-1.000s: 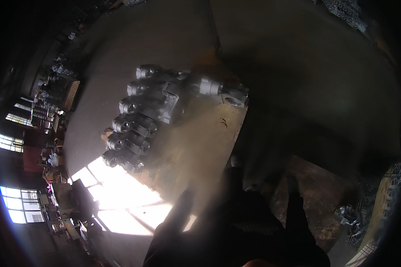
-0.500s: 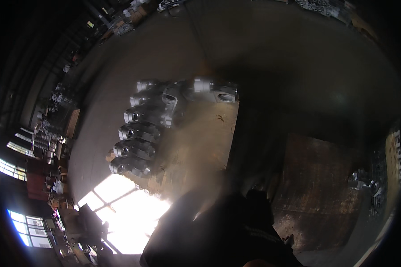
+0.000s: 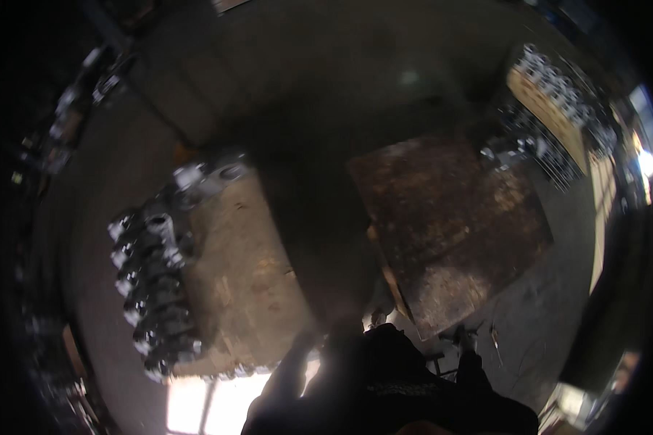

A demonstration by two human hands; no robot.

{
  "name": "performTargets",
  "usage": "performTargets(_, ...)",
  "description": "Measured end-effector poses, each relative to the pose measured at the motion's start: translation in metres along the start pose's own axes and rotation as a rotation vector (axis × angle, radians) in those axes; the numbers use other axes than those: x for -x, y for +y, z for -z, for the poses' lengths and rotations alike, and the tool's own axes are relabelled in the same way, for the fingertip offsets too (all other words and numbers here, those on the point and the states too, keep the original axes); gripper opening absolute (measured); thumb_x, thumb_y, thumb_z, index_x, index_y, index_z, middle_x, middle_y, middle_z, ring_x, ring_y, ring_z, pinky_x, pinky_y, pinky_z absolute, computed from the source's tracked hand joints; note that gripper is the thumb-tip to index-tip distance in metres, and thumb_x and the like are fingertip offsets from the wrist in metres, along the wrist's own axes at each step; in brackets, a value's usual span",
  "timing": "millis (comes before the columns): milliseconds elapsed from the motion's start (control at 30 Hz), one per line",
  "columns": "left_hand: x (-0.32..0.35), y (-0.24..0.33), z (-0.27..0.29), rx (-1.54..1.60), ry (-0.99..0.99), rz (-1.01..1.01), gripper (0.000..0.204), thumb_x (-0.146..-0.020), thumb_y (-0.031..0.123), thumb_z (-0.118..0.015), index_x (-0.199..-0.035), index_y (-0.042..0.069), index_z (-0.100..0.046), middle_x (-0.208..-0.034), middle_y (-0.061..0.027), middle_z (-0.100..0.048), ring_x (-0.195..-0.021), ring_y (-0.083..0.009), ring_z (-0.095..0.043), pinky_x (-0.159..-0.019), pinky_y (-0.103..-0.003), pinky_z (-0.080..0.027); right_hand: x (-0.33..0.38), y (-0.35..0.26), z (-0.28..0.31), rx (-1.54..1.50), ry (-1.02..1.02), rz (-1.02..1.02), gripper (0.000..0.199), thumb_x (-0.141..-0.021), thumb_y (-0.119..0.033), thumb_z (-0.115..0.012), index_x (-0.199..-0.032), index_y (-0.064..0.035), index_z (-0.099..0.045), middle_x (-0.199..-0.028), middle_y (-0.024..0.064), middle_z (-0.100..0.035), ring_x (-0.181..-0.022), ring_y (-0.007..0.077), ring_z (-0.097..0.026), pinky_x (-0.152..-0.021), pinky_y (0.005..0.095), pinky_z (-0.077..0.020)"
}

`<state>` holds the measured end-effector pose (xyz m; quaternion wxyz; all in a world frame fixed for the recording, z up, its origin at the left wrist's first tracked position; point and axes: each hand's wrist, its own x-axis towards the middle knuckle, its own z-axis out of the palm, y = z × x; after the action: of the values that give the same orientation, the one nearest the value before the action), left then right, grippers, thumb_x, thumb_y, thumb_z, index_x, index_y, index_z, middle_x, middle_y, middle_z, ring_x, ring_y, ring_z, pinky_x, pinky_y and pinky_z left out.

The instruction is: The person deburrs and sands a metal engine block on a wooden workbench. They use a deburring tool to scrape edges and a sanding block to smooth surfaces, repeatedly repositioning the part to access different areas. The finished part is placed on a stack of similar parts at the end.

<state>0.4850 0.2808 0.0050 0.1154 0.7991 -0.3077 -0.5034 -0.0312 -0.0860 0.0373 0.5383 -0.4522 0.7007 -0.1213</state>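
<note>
Dark clothing and blur cover much of the lower middle. My left arm (image 3: 289, 373) reaches up beside the near edge of a pale wooden board (image 3: 247, 290); its hand merges into shadow, and its fingers cannot be made out. On the right, my right hand (image 3: 466, 338) is a small dark shape at the end of a dark sleeve, close to the near corner of a rusty brown plate (image 3: 450, 225). Whether it holds anything is too dim to see. Silvery cast metal parts (image 3: 152, 290) stand in a row along the board's left side.
Another metal casting (image 3: 229, 170) lies at the board's far end. Beyond the brown plate, a loose metal part (image 3: 506, 156) sits near a dark rack (image 3: 555, 163) and a wooden-sided stack of castings (image 3: 551, 109). A dark gap separates board and plate. Sunlight falls on the floor (image 3: 221, 406) at lower left.
The view has swung to the right: the board and castings now lie further left, and the brown plate is nearer the middle. My right arm now shows beside the plate's near corner.
</note>
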Motion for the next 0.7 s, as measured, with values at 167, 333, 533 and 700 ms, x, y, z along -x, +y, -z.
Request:
performTargets(167,-0.051,-0.001,-0.016,0.1,-0.022,-0.078,0.032,-0.095,0.028,-0.056,-0.084,0.002,-0.071,-0.072,-0.0111,-0.072,-0.062,-0.0205,-0.067,-0.059,-0.038,-0.054,-0.012,-0.026,0.002,-0.053,0.068,0.0,0.04,-0.105,-0.034,-0.069,-0.096,0.0038,-0.076,-0.079,0.0107,-0.075,-0.064,0.021,-0.071,-0.062,0.0376,-0.0566)
performTargets(333,-0.137,0.03,-0.022,0.359,0.005,0.162,0.031,-0.092,0.033,-0.071,-0.089,0.002,-0.073,-0.079,-0.0112,-0.075,-0.067,-0.0209,-0.07,-0.062,-0.039,-0.056,-0.009,-0.012,0.035,0.205,0.025,0.132,0.047,-0.105,-0.042,-0.065,-0.104,0.0027,-0.078,-0.09,0.0102,-0.079,-0.078,0.0184,-0.075,-0.073,0.033,-0.0565)
performTargets(533,-0.165,0.198,-0.038,0.038,0.105,-0.008,0.047,-0.087,0.031,-0.079,-0.123,0.002,-0.069,-0.111,-0.0189,-0.077,-0.103,-0.0334,-0.074,-0.091,-0.043,-0.058,-0.103,0.001,0.123,0.442,0.085,-0.146,0.05,-0.096,-0.051,-0.072,-0.121,-0.0082,-0.077,-0.106,0.0102,-0.08,-0.093,0.0245,-0.077,-0.088,0.0374,-0.0597)
performTargets(700,-0.209,0.345,-0.148,-0.535,0.496,-0.5,0.058,-0.085,0.036,-0.079,-0.132,0.005,-0.068,-0.123,-0.0229,-0.074,-0.111,-0.0394,-0.073,-0.097,-0.05,-0.058,-0.322,-0.096,0.154,0.847,0.077,0.356,0.043,-0.094,-0.047,-0.07,-0.116,-0.0103,-0.076,-0.104,0.0188,-0.077,-0.096,0.0382,-0.075,-0.083,0.0471,-0.0588)
